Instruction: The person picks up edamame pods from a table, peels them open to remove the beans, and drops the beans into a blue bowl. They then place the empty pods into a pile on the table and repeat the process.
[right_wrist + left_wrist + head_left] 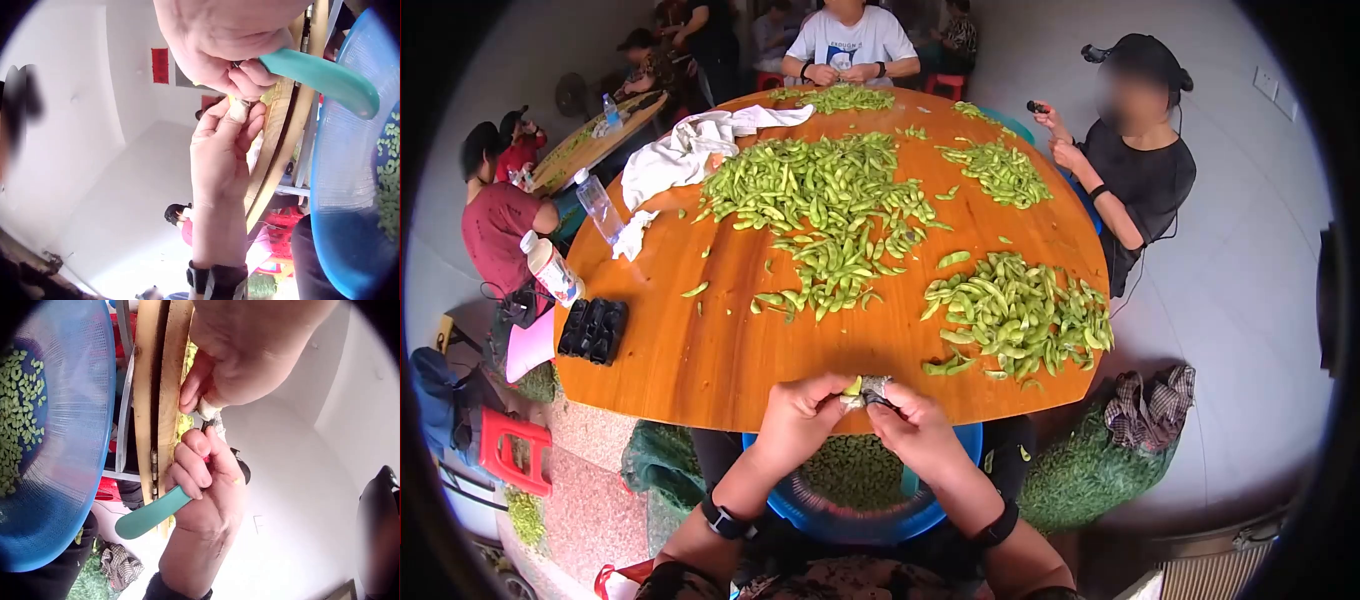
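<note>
1. The left hand [798, 420] has its thumb and fingers bent in to pinch a green pod [853, 387]. The thumb has a white wrap [239, 111] on it.
2. The right hand [915, 435] has its fingers curled round a smooth, teal handle [153, 515]. The handle is flat and bent, with a round end. Its thumb and first finger meet the left hand at the pod. What the tips do there is too small to tell.
3. The pod is between the two hands, by the near edge of the table [730, 350].
4. The table is shiny brown wood with lines in it and a curved edge.
5. Below the hands is a round blue basket [94, 425]. It looks like plastic, with little lines and holes in its side. Small, pale green beans [19, 400] lie in it.
6. A big, bumpy heap of pods [810, 190] is in the middle of the table. A smaller pile [1020, 310] is near the right hand. The pods are long and curvy.
7. On the left side are a soft, crumpled white cloth [675, 155], a clear bottle [600, 208], a white bottle [552, 270] and a black tray [592, 331] with hollows.
</note>
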`<state>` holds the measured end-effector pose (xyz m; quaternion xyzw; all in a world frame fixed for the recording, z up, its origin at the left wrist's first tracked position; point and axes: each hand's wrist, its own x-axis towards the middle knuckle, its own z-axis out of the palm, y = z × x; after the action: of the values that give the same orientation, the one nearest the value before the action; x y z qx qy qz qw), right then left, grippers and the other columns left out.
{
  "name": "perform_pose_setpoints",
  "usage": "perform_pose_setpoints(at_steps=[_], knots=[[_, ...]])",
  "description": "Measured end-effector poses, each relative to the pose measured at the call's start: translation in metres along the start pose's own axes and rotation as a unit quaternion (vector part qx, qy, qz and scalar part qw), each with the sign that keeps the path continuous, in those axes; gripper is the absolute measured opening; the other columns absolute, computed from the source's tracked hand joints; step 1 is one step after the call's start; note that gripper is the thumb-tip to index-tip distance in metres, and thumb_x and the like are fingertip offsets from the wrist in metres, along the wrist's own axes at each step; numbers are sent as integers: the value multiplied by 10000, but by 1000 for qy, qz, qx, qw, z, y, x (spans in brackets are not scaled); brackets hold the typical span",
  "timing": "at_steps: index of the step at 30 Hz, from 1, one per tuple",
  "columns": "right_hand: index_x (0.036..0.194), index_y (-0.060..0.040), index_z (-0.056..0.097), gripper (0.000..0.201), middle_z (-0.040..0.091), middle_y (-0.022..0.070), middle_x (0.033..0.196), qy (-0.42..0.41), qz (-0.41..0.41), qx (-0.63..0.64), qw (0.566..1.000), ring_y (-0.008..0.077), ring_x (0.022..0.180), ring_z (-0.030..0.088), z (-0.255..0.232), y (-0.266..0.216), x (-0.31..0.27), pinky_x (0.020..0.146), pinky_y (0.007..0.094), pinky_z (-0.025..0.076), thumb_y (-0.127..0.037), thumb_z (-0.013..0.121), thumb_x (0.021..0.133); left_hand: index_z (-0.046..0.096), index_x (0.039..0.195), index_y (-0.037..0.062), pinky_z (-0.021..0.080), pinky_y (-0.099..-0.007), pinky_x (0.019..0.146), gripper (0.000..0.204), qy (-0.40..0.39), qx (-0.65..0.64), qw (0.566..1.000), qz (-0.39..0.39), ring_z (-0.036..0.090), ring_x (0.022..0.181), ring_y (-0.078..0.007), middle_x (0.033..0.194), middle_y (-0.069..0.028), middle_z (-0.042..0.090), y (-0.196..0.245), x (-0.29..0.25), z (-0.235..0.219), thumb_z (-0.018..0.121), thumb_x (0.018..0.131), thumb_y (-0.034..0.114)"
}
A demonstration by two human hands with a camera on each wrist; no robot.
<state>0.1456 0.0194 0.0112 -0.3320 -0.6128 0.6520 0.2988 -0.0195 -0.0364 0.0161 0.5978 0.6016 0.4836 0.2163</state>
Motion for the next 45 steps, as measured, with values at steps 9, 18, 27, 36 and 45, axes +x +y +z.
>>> perform_pose_setpoints(at_steps=[9,18,27,36,45], knots=[[1114,-61,621,197,531,-43,736,-17,95,104,990,31,633,478,-1,-9,3,538,204,406,-83,554,930,573,1094,-22,531,-369,666,244,-32,-36,998,-38,670,732,-303,843,-204,645,-7,2,1,580,852,2],[1080,-35,613,191,573,54,737,56,-82,-107,989,79,658,506,7,2,4,605,258,457,-48,574,893,547,1109,-14,516,-337,681,245,-18,42,999,-9,658,763,-307,848,-173,637,4,3,5,529,864,-2],[952,8,576,104,499,61,615,203,-102,-258,939,95,571,470,-61,-9,14,528,287,407,-77,541,904,630,983,24,522,-404,769,222,-33,154,985,77,626,897,-356,1024,-169,627,13,-1,-16,568,778,-32],[944,8,563,84,539,119,643,170,-117,-233,950,192,545,510,-62,3,11,547,309,438,-59,543,898,631,969,50,514,-436,752,200,61,409,910,28,610,895,-367,1044,-170,582,-56,74,-70,558,792,-7],[1041,-24,585,152,583,6,712,10,24,-22,999,61,527,528,-24,-27,17,456,215,414,-137,525,959,627,1027,12,526,-346,626,164,30,211,977,-5,636,697,-232,867,-134,637,-12,56,-55,551,883,8]])
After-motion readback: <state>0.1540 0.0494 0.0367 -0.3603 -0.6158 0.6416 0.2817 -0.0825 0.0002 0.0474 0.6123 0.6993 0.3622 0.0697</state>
